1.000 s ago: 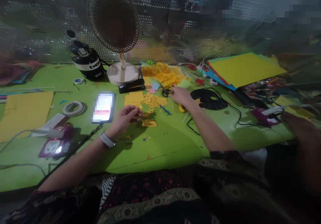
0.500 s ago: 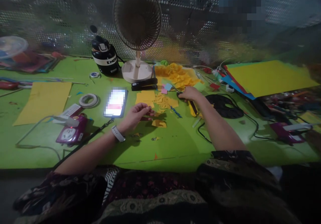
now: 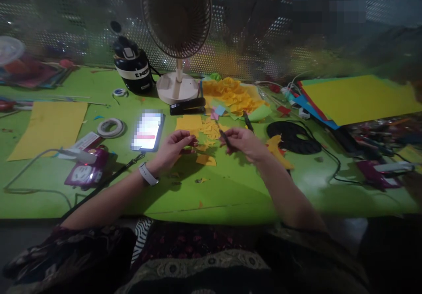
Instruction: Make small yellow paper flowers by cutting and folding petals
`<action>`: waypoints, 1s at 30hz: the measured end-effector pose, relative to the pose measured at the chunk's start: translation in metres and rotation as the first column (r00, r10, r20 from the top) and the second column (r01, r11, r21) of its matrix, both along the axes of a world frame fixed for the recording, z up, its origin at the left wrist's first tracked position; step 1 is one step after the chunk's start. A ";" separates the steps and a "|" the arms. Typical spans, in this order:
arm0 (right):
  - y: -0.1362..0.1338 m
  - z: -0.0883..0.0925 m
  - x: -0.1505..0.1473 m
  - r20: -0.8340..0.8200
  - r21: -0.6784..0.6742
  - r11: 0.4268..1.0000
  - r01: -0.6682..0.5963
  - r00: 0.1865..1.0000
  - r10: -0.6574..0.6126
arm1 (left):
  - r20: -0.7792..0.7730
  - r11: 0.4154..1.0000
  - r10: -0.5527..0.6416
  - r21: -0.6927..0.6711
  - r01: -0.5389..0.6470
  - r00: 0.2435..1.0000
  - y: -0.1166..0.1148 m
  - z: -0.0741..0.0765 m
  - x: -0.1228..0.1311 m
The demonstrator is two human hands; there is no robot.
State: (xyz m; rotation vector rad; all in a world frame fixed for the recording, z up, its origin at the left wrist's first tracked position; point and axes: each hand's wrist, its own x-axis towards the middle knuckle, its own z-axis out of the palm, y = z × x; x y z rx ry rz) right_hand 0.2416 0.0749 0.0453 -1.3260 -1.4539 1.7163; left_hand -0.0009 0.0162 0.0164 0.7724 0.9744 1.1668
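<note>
My left hand point(image 3: 173, 150), with a white band on its wrist, hovers left of the small yellow paper scraps point(image 3: 211, 129). Its thumb and fingers are pinched together; whatever lies between them is too small to make out. In my right hand point(image 3: 242, 144) is a pair of dark-handled scissors point(image 3: 226, 139), blurred, pointing up and left over the scraps. A stack of cut yellow paper squares point(image 3: 189, 122) lies beyond my left fingers. Nearer me rests a curved yellow paper piece point(image 3: 206, 160).
A phone point(image 3: 147, 131), a tape roll point(image 3: 110, 128) and a purple power socket point(image 3: 87, 171) are on the left. Behind stand a fan point(image 3: 178, 89), a black bottle point(image 3: 133, 72) and a stapler point(image 3: 187, 106). Crumpled orange paper point(image 3: 234, 92) and coloured sheets point(image 3: 365, 100) lie farther right.
My right hand has come nearer and slightly left, lifting the scissors off the table toward my left hand. Yellow material now shows to the right of my right wrist. My left hand stays pinched.
</note>
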 end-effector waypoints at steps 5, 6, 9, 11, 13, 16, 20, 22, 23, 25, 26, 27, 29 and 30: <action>-0.030 -0.008 -0.020 0.007 -0.044 0.995 -0.086 0.996 0.087 | -0.002 1.000 0.006 -0.018 -0.006 1.000 -0.002 0.002 0.004; -0.032 -0.009 -0.022 0.013 -0.051 0.994 -0.095 0.995 0.096 | 0.010 1.000 0.015 -0.017 -0.015 1.000 -0.003 0.002 0.005; -0.036 -0.013 -0.023 0.030 -0.070 0.986 -0.152 0.988 0.154 | 0.059 0.999 0.049 0.011 -0.050 0.997 -0.004 0.001 0.007; -0.038 -0.014 -0.023 0.032 -0.069 0.981 -0.181 0.982 0.184 | 0.074 0.998 0.049 0.040 -0.052 0.996 -0.004 0.000 0.007; -0.039 -0.014 -0.023 0.027 -0.058 0.979 -0.193 0.980 0.195 | 0.075 0.997 0.037 0.063 -0.042 0.996 -0.004 -0.001 0.006; -0.040 -0.016 -0.023 0.035 -0.045 0.971 -0.235 0.971 0.236 | 0.074 0.996 0.016 0.086 -0.022 0.997 -0.005 -0.002 0.005; -0.041 -0.018 -0.021 0.044 -0.051 0.952 -0.300 0.952 0.303 | 0.054 0.994 -0.030 0.105 0.024 0.998 -0.005 -0.001 0.005; -0.040 -0.015 -0.021 0.024 -0.067 0.946 -0.318 0.947 0.321 | 0.032 0.992 -0.068 0.111 0.064 0.997 -0.005 0.001 0.004; -0.040 -0.013 -0.022 0.013 -0.075 0.943 -0.324 0.945 0.326 | 0.019 0.990 -0.089 0.114 0.087 0.996 -0.004 0.001 0.003; -0.040 -0.009 -0.022 0.001 -0.088 0.940 -0.331 0.943 0.332 | -0.009 0.985 -0.120 0.121 0.120 0.993 -0.004 0.002 0.001; -0.039 -0.007 -0.022 -0.001 -0.092 0.939 -0.333 0.943 0.334 | -0.022 0.983 -0.128 0.127 0.130 0.991 -0.003 0.003 0.001; -0.039 -0.006 -0.022 -0.003 -0.094 0.938 -0.334 0.942 0.336 | -0.035 0.982 -0.134 0.133 0.137 0.990 -0.003 0.003 0.000; -0.039 -0.005 -0.022 -0.007 -0.090 0.938 -0.335 0.942 0.336 | -0.058 0.980 -0.135 0.139 0.142 0.989 -0.003 0.003 0.000; -0.038 -0.005 -0.022 -0.007 -0.086 0.939 -0.334 0.942 0.334 | -0.064 0.980 -0.136 0.140 0.144 0.989 -0.003 0.003 0.000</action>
